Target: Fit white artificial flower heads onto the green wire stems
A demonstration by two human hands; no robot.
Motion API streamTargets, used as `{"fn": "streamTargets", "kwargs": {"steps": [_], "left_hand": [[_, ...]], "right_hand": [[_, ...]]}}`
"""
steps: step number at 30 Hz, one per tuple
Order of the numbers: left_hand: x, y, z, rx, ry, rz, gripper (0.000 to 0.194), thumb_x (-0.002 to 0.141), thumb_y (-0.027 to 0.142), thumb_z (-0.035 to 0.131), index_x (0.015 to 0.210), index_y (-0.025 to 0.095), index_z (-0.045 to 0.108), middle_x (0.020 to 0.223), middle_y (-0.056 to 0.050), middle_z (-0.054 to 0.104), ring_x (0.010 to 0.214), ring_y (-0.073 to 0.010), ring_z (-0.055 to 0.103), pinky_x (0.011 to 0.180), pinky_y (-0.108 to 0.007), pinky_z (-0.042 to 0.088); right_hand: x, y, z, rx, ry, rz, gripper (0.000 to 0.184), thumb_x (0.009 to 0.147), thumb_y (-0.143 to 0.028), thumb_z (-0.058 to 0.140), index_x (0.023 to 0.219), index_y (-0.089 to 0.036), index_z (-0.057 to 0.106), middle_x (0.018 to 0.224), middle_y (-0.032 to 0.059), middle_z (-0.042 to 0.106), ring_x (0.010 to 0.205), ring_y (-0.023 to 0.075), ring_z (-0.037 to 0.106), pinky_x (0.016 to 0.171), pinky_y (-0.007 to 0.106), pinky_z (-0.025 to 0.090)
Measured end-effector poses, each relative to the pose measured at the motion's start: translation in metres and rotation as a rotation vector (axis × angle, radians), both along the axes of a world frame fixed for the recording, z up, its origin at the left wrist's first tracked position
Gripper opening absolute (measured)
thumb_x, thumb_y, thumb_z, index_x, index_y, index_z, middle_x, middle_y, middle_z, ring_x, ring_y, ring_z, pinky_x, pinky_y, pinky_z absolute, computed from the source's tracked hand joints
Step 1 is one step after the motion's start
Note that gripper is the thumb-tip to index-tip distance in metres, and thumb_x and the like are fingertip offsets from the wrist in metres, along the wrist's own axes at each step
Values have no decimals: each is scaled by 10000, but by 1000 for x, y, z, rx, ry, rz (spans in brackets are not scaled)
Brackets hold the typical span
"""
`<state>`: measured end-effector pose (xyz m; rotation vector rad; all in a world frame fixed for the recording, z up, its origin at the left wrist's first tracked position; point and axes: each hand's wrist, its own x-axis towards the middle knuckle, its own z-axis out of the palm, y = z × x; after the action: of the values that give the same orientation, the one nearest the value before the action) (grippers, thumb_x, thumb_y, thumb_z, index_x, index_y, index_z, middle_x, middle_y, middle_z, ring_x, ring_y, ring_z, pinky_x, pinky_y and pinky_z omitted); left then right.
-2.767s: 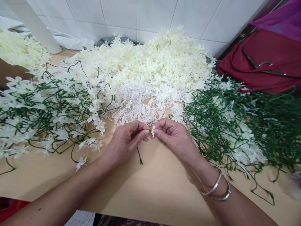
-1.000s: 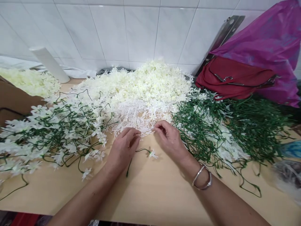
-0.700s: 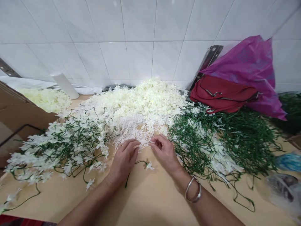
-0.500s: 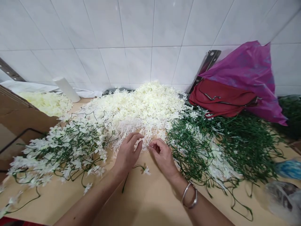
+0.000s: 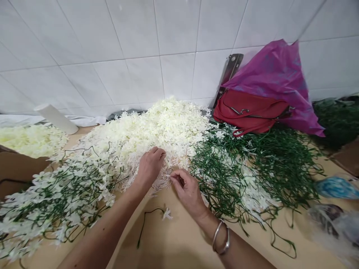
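My left hand (image 5: 151,164) reaches into the front of a heap of loose cream-white artificial blossoms (image 5: 171,121), its fingers curled down together. Whatever is in its fingertips is hidden. Closer to me, my right hand (image 5: 186,188) pinches a thin white stamen-like piece (image 5: 167,175) between thumb and forefinger, just over the heap's edge. Under and around both hands lie fine white strands (image 5: 134,170). On the bare tabletop between my forearms rests one green wire stem (image 5: 144,220) with a white flower (image 5: 167,214) at its end.
To the left spreads a pile of white flowers on green stems (image 5: 67,190), beside a cardboard box (image 5: 22,175) and a white roll (image 5: 57,118). On the right are tangled green stems (image 5: 215,179), a red purse (image 5: 249,112), a magenta plastic bag (image 5: 277,74) and a clear plastic bag (image 5: 333,228).
My left hand has moved forward into the blossom heap, and its fingers have closed. My right hand still pinches in nearly the same spot. The view has shifted a little.
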<state>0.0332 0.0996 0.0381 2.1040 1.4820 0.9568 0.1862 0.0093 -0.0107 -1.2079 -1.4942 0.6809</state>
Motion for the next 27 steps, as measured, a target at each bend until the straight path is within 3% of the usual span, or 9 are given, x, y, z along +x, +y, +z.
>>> {"fn": "streamTargets", "kwargs": {"steps": [3, 6, 9, 13, 15, 20, 27], "left_hand": [[-10, -8, 2, -82, -204, 43, 125, 940, 306, 672, 954, 207, 747, 947, -56, 741, 815, -198, 667, 793, -315, 485], [-14, -23, -2, -201, -441, 67, 312, 916, 475, 698, 1003, 179, 746, 849, -52, 746, 788, -188, 710, 720, -278, 526], [-12, -44, -8, -323, -682, 66, 422, 880, 584, 716, 982, 174, 729, 833, -45, 749, 795, -175, 753, 710, -253, 573], [-5, -72, -6, -667, -1280, 145, 303, 734, 328, 922, 904, 188, 713, 807, -2, 754, 754, -126, 767, 688, -189, 601], [-2, -84, -1, -779, -1433, 142, 251, 734, 208, 917, 883, 182, 716, 814, -2, 766, 726, -113, 763, 674, -179, 607], [2, -107, 9, -868, -1495, 96, 282, 685, 193, 952, 879, 183, 748, 786, 9, 768, 723, -115, 756, 711, -196, 613], [-1, -132, -1, -741, -1294, 8, 354, 669, 390, 964, 924, 190, 822, 850, -25, 800, 736, -99, 705, 732, -199, 558]], "right_hand": [[0, -1, 1, -49, 102, -26, 85, 969, -259, 620, 952, -214, 689, 858, 31, 722, 747, 173, 637, 729, 293, 504], [1, -3, 10, -74, 221, -53, 165, 990, -323, 616, 1055, -209, 714, 946, 62, 765, 856, 188, 693, 799, 304, 541], [4, -6, 25, -78, 315, -28, 161, 998, -346, 613, 1000, -215, 706, 943, 61, 772, 883, 185, 711, 845, 315, 554], [4, -14, 50, -100, 465, 15, 122, 973, -333, 657, 1020, -227, 694, 1055, 73, 786, 902, 179, 726, 871, 332, 570], [3, -19, 60, -59, 448, 2, 95, 937, -303, 694, 981, -225, 727, 1080, 70, 771, 958, 186, 708, 906, 334, 555], [-4, -34, 71, -61, 376, -19, 47, 884, -256, 749, 924, -236, 761, 871, 15, 729, 803, 164, 649, 792, 300, 533], [-9, -58, 63, 77, 61, -90, 102, 907, -179, 698, 869, -241, 769, 968, 48, 687, 959, 205, 662, 861, 335, 533]]}}
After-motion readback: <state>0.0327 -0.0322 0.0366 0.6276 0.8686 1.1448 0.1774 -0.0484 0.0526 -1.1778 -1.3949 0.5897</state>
